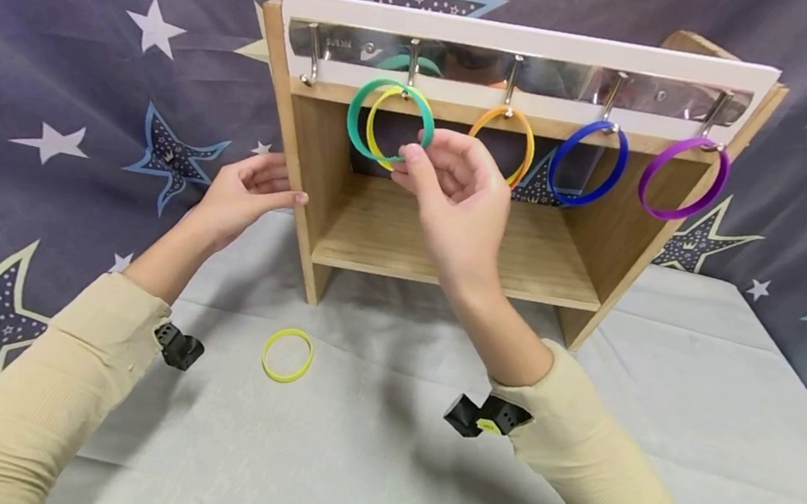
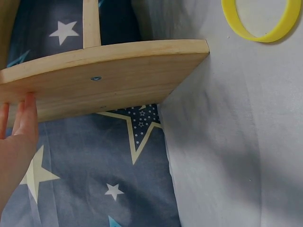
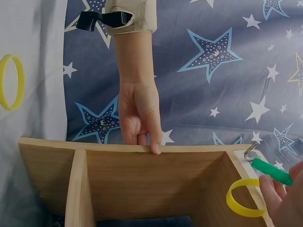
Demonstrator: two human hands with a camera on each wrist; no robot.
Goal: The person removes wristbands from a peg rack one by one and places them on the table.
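Observation:
My right hand [image 1: 470, 218] pinches the lower right of a green ring [image 1: 353, 115] between thumb and fingers, at the second hook from the left. Behind it, a yellow ring [image 1: 370, 126] hangs from that hook. In the right wrist view, the green ring [image 3: 272, 171] is close to the hook's tip; whether it is over the hook I cannot tell. My left hand [image 1: 240, 197] touches the left side panel of the wooden shelf [image 1: 287, 116], thumb on its front edge. In the left wrist view, the fingers of this hand [image 2: 21, 142] lie fairly straight against the panel's outer face.
An orange ring [image 1: 530, 150], a blue ring [image 1: 576, 200] and a purple ring [image 1: 668, 215] hang from the other hooks to the right. The leftmost hook [image 1: 313, 56] is bare. Another yellow ring [image 1: 284, 379] lies on the grey cloth [image 1: 347, 464] before the shelf.

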